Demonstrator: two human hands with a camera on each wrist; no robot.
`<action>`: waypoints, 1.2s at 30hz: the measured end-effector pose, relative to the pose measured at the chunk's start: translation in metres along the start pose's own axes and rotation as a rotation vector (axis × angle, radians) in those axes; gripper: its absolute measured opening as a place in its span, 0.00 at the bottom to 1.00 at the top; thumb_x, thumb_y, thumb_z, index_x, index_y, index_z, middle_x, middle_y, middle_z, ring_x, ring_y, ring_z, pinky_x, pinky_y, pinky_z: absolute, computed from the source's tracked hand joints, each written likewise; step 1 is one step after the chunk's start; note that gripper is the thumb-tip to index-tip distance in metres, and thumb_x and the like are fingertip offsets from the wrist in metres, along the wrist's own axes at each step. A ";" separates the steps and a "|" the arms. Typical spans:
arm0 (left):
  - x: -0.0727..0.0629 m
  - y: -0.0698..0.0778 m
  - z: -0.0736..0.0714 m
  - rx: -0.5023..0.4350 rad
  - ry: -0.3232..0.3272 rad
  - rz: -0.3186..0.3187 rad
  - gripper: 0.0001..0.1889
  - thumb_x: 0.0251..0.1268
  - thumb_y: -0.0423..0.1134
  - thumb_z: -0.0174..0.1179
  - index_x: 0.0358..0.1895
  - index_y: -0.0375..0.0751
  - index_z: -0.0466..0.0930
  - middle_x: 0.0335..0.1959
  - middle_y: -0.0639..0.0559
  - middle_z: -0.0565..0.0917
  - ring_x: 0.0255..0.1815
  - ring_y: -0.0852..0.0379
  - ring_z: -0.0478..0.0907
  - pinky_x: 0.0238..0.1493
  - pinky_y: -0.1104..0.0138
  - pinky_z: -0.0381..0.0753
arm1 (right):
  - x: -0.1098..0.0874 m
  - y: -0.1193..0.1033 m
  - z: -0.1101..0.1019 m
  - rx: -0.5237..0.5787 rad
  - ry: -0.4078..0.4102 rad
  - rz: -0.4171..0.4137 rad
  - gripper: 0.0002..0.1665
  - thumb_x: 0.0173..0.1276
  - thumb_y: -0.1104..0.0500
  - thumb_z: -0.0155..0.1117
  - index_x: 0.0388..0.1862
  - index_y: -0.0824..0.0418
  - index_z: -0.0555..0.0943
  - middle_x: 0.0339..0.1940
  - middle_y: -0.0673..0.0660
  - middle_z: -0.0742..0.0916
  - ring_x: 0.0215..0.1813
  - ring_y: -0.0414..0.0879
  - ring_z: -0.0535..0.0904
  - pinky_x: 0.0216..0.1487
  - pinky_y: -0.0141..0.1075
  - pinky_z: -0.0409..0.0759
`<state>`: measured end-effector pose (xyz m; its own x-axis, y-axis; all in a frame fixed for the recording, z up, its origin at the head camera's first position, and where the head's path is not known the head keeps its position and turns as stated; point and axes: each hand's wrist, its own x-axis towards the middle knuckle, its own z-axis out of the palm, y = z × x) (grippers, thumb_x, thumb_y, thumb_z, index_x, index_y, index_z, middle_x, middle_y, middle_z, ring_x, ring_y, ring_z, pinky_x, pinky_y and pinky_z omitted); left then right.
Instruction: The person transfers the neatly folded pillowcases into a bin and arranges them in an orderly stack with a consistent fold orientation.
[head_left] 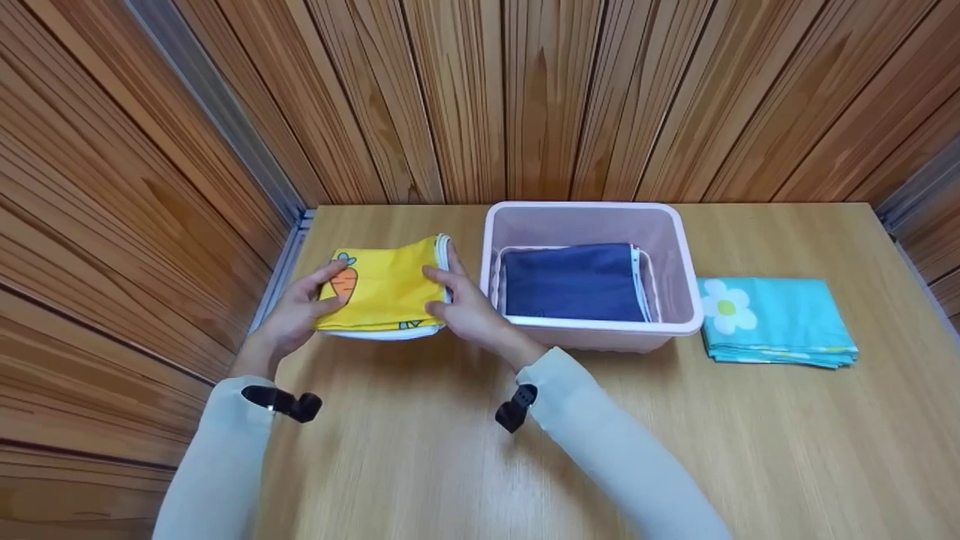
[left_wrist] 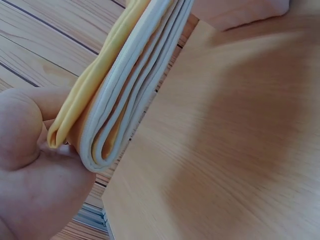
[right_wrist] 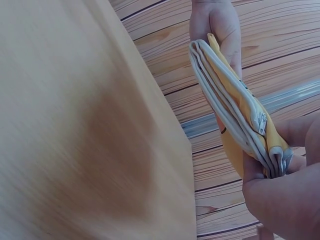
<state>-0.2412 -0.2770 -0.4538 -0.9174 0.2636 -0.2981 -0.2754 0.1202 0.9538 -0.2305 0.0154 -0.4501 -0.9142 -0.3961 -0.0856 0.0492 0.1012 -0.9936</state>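
A folded yellow cloth (head_left: 390, 281) with a carrot print and white edges is held above the table between both hands. My left hand (head_left: 292, 311) grips its left end, thumb on top. At the right end, my right hand (head_left: 476, 307) pinches the folded layers, with part of the fingers hidden behind the cloth. In the left wrist view the stacked layers (left_wrist: 125, 85) show edge-on. A zipper pull (right_wrist: 262, 123) hangs at the cloth's edge in the right wrist view.
A pale pink plastic bin (head_left: 592, 330) stands right of the hands, with a folded navy cloth (head_left: 566, 281) inside. Beside it lies a folded turquoise cloth (head_left: 780, 315) with a white flower. Wood-panelled walls (head_left: 540, 97) border the table (head_left: 420, 465) at the back and left.
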 end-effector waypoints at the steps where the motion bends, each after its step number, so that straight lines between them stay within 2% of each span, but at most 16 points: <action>1: 0.000 0.002 0.001 -0.009 0.000 -0.001 0.38 0.74 0.37 0.61 0.82 0.53 0.55 0.85 0.56 0.38 0.59 0.52 0.75 0.60 0.70 0.78 | 0.000 -0.001 -0.001 -0.005 0.004 0.001 0.38 0.71 0.74 0.58 0.79 0.64 0.63 0.85 0.46 0.36 0.84 0.47 0.37 0.72 0.34 0.68; 5: 0.001 0.007 0.005 -0.036 0.019 -0.018 0.38 0.74 0.36 0.61 0.82 0.55 0.55 0.85 0.58 0.39 0.62 0.50 0.73 0.61 0.70 0.78 | 0.001 -0.006 -0.006 0.008 0.011 0.003 0.37 0.71 0.74 0.58 0.78 0.64 0.64 0.85 0.45 0.36 0.84 0.46 0.39 0.71 0.34 0.70; 8: 0.002 0.012 0.008 -0.047 0.027 -0.001 0.38 0.74 0.33 0.60 0.82 0.53 0.55 0.85 0.60 0.35 0.70 0.49 0.65 0.59 0.72 0.78 | 0.001 -0.011 -0.009 0.041 0.003 -0.004 0.38 0.71 0.75 0.57 0.79 0.65 0.63 0.85 0.45 0.36 0.83 0.47 0.48 0.70 0.36 0.71; 11: 0.003 0.017 0.012 -0.074 0.032 0.022 0.37 0.74 0.30 0.59 0.82 0.50 0.55 0.85 0.59 0.34 0.74 0.51 0.60 0.55 0.74 0.79 | -0.001 -0.018 -0.013 0.045 0.001 -0.003 0.38 0.71 0.75 0.57 0.79 0.65 0.63 0.85 0.45 0.35 0.82 0.47 0.51 0.70 0.37 0.72; 13: 0.005 0.021 0.014 -0.083 0.030 0.035 0.37 0.74 0.29 0.58 0.82 0.49 0.55 0.85 0.59 0.33 0.73 0.52 0.61 0.54 0.74 0.80 | -0.001 -0.023 -0.016 0.037 0.005 0.009 0.38 0.71 0.74 0.57 0.79 0.64 0.63 0.85 0.43 0.35 0.83 0.46 0.49 0.72 0.36 0.69; 17: 0.007 0.027 0.019 -0.105 0.040 0.028 0.38 0.73 0.30 0.59 0.81 0.52 0.55 0.85 0.61 0.34 0.64 0.53 0.70 0.55 0.73 0.80 | -0.003 -0.029 -0.022 0.052 0.031 0.052 0.37 0.71 0.72 0.58 0.79 0.61 0.65 0.85 0.40 0.37 0.83 0.41 0.36 0.74 0.32 0.64; 20: 0.008 0.029 0.022 -0.103 0.059 0.013 0.38 0.73 0.31 0.60 0.81 0.55 0.56 0.85 0.62 0.36 0.63 0.52 0.71 0.56 0.72 0.80 | -0.003 -0.030 -0.024 0.159 0.042 0.049 0.38 0.71 0.76 0.56 0.79 0.64 0.64 0.85 0.41 0.38 0.84 0.42 0.40 0.72 0.34 0.69; 25: 0.011 0.036 0.029 -0.116 0.079 0.005 0.36 0.74 0.30 0.59 0.81 0.56 0.58 0.85 0.62 0.40 0.61 0.51 0.73 0.56 0.71 0.81 | -0.003 -0.032 -0.027 0.351 0.041 0.015 0.39 0.68 0.82 0.50 0.79 0.70 0.60 0.85 0.43 0.38 0.81 0.47 0.53 0.67 0.40 0.75; 26: 0.011 0.037 0.030 -0.117 0.078 0.011 0.36 0.74 0.30 0.58 0.81 0.56 0.58 0.85 0.62 0.40 0.61 0.51 0.73 0.55 0.71 0.81 | -0.003 -0.032 -0.029 0.357 0.042 0.016 0.39 0.68 0.82 0.50 0.78 0.70 0.61 0.85 0.43 0.37 0.82 0.47 0.52 0.67 0.39 0.75; 28: 0.013 0.040 0.033 -0.125 0.077 0.027 0.36 0.74 0.29 0.58 0.81 0.55 0.59 0.85 0.62 0.40 0.61 0.51 0.72 0.54 0.71 0.81 | -0.005 -0.034 -0.035 0.301 0.047 0.012 0.38 0.69 0.81 0.52 0.78 0.69 0.62 0.85 0.43 0.38 0.83 0.45 0.46 0.68 0.37 0.73; 31: 0.017 0.043 0.038 -0.126 0.080 0.052 0.35 0.74 0.28 0.56 0.80 0.52 0.59 0.85 0.62 0.40 0.64 0.51 0.70 0.53 0.71 0.81 | -0.007 -0.036 -0.044 0.156 0.050 -0.003 0.37 0.70 0.77 0.55 0.78 0.67 0.64 0.86 0.45 0.38 0.84 0.44 0.40 0.70 0.35 0.71; 33: 0.018 0.044 0.042 -0.124 0.084 0.065 0.35 0.74 0.27 0.56 0.80 0.51 0.60 0.85 0.61 0.39 0.67 0.51 0.68 0.53 0.72 0.81 | -0.009 -0.037 -0.050 0.060 0.050 -0.012 0.36 0.71 0.75 0.56 0.77 0.66 0.65 0.86 0.47 0.38 0.84 0.45 0.39 0.70 0.34 0.70; 36: 0.020 0.046 0.049 -0.111 0.090 0.093 0.35 0.74 0.26 0.55 0.80 0.50 0.59 0.85 0.59 0.38 0.71 0.51 0.64 0.51 0.72 0.81 | -0.011 -0.038 -0.058 0.039 0.030 -0.012 0.37 0.71 0.75 0.56 0.78 0.65 0.64 0.85 0.46 0.37 0.83 0.45 0.44 0.67 0.33 0.74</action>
<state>-0.2586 -0.2194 -0.4181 -0.9611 0.1814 -0.2084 -0.2135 -0.0089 0.9769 -0.2460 0.0690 -0.4075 -0.9264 -0.3696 -0.0723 0.0534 0.0613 -0.9967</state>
